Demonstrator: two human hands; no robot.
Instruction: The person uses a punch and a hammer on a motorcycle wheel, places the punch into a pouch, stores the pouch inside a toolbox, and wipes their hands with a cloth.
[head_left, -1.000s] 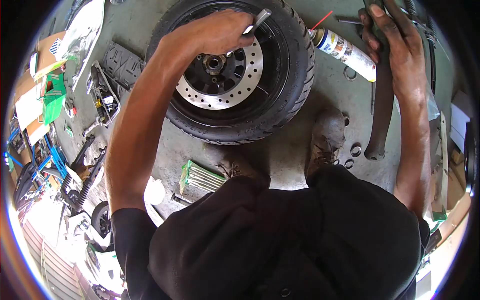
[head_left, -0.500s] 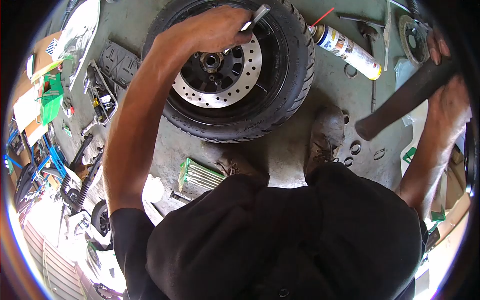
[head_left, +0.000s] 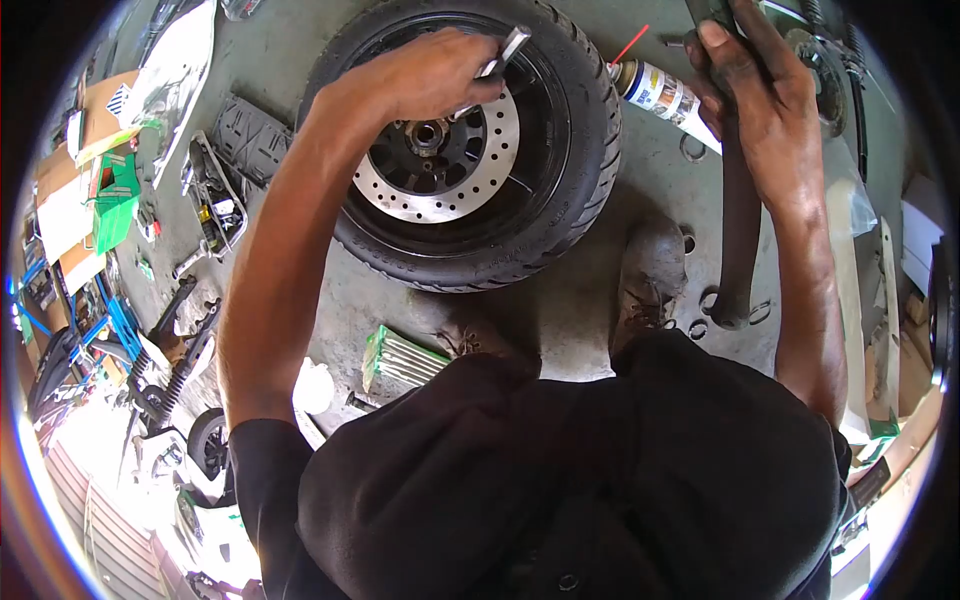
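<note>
My left hand (head_left: 440, 75) is closed round a metal rod (head_left: 512, 45), whose bright end sticks out past the fingers above the wheel hub. Under it lies a black wheel (head_left: 570, 200) with a perforated brake disc (head_left: 425, 207). On the right, my right hand (head_left: 765, 95) grips a long dark hammer-like tool (head_left: 740, 230); its thick handle end hangs down toward the floor, and its upper part is cut off at the frame's top edge. Between the wheel and that tool lies a spray can (head_left: 660, 92) with a red straw, partly covered by the tool and hand.
My shoes (head_left: 652, 275) stand just below the wheel. Several metal rings (head_left: 698, 329) lie near the right shoe. A green-edged pack (head_left: 400, 357) is by the left shoe. At the left are a tool tray (head_left: 212, 205), a metal plate (head_left: 255, 135) and a green box (head_left: 115, 200).
The dark tool swung out to the right half a second ago and has come back in, now hanging nearly upright beside the can. My left hand keeps its hold on the rod.
</note>
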